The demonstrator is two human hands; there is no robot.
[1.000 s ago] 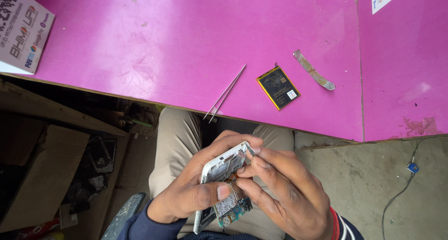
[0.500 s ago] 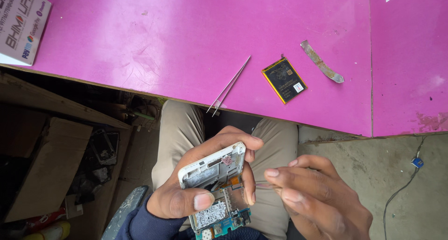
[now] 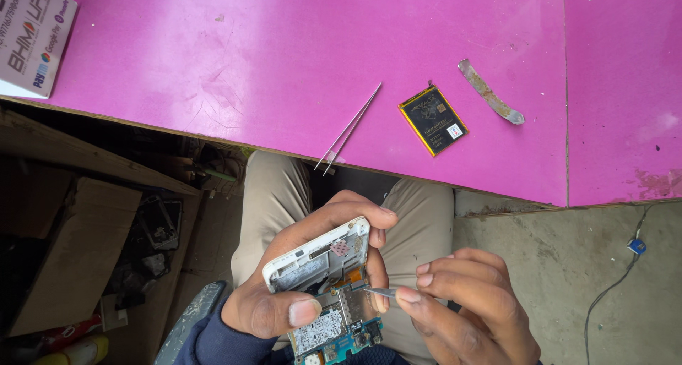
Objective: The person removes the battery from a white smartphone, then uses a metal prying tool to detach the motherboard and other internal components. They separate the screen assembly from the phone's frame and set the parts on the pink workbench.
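A person seated at a pink table [image 3: 213, 67] works on an opened white phone [image 3: 320, 255] held over the lap. The left hand [image 3: 284, 294] is clamped around the phone's frame, its circuit board [image 3: 334, 329] exposed and swung partly out. The right hand [image 3: 462, 301] is pinched shut on a thin metal tool [image 3: 380, 291] whose tip touches the board's edge. The battery [image 3: 433, 120] already lies on the table between tweezers [image 3: 348, 129] and a metal pry strip [image 3: 490, 91]; the board is not yet free.
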